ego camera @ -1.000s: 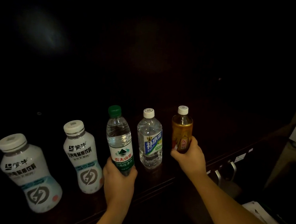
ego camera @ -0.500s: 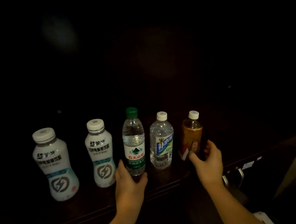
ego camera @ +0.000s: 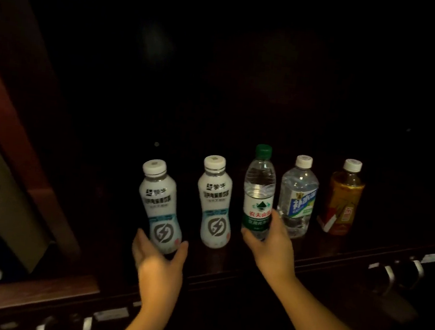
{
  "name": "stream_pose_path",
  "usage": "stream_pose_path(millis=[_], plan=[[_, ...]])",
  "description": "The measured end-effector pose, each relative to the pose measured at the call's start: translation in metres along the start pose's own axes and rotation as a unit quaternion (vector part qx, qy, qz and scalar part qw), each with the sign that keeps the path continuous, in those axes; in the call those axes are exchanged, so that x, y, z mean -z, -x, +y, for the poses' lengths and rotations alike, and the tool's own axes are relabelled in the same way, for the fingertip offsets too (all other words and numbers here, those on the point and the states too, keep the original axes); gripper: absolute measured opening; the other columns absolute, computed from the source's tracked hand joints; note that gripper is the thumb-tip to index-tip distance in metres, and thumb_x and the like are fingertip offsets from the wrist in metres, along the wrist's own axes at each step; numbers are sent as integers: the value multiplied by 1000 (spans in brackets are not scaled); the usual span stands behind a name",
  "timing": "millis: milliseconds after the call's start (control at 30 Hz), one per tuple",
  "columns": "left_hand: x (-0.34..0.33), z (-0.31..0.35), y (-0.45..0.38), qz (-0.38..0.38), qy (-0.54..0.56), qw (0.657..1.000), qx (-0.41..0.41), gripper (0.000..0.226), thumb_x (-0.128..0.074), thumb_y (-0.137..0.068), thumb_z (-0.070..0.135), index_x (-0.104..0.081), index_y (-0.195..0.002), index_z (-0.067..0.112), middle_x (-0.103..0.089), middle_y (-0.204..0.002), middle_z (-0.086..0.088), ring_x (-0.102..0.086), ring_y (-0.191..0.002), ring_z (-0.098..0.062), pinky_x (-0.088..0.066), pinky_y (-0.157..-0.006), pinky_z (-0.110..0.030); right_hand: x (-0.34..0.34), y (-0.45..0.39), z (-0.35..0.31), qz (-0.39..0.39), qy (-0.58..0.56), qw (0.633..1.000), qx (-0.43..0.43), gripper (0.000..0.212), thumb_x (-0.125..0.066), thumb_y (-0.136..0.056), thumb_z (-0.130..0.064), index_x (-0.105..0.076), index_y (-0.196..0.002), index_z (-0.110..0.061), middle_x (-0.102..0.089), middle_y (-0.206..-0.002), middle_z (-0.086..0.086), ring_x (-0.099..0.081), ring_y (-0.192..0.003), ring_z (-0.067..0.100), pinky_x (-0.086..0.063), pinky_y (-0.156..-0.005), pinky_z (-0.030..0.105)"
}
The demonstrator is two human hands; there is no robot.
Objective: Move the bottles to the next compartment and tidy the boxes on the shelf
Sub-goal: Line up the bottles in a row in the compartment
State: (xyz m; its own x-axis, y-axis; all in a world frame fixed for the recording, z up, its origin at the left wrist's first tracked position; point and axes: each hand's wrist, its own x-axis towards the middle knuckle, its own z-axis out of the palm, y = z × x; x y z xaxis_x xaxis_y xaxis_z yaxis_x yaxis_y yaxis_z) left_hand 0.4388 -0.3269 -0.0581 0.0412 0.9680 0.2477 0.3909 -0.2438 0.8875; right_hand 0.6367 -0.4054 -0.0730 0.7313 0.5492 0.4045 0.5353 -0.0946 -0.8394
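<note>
Five bottles stand upright in a row on the dark shelf [ego camera: 335,258]. The left hand [ego camera: 159,263], open, cups just below the leftmost white bottle [ego camera: 160,204] (nearest it); the right hand [ego camera: 269,247] wraps the green-capped water bottle [ego camera: 258,193] low down.

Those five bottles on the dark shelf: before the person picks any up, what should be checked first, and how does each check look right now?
1. All five stand upright: ok.
2. Caps on every bottle: ok.
3. Left hand closed on the leftmost white bottle: not ok, the hand is open around its base.
4. Right hand gripping the green-capped water bottle: cannot tell, the fingers touch its lower part but closure is unclear.
5. Space between neighbouring bottles for lifting: ok.
6. Next compartment free to receive them: cannot tell, too dark.
</note>
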Motion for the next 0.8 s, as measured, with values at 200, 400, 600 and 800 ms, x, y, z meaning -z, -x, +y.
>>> stream_pose_path(millis=[200,400,600,800], plan=[[-3,-10,-38,-95,38,994,42,67,-71,-80,28,-35,-137,26,-59,-123,-2,-59,-109,-22,-48,-88,-38,-4,-17,5,-26,-35,998,-54,60,-84,-71,-27,-55,-123,-24,-63,-100,-13,-61,-95,10,-44,-74,22],[-14,-5,-28,-83,29,996,30,68,-74,-76,33,-38,-133,27,-59,-119,5,-60,-106,-18,-49,-81,-35,-13,-12,0,-52,-16,997,-46,72,-86,-65,-38,-52,-126,-22,-59,-94,-19,-56,-84,-1,-42,-67,13],[-26,0,-21,-85,25,996,13,67,-76,-72,35,-40,-128,30,-59,-117,8,-58,-108,-18,-49,-82,-38,-16,-13,-1,-67,2,997,-43,85,-86,-60,-46,-48,-132,-21,-62,-103,-15,-53,-85,-2,-40,-66,9],[-26,-3,-23,-86,21,996,0,74,-77,-69,39,-37,-130,29,-58,-122,3,-58,-110,-22,-51,-86,-46,-16,-13,-1,-71,3,996,-48,88,-88,-60,-44,-46,-133,-19,-67,-116,-4,-55,-92,2,-41,-68,13]])
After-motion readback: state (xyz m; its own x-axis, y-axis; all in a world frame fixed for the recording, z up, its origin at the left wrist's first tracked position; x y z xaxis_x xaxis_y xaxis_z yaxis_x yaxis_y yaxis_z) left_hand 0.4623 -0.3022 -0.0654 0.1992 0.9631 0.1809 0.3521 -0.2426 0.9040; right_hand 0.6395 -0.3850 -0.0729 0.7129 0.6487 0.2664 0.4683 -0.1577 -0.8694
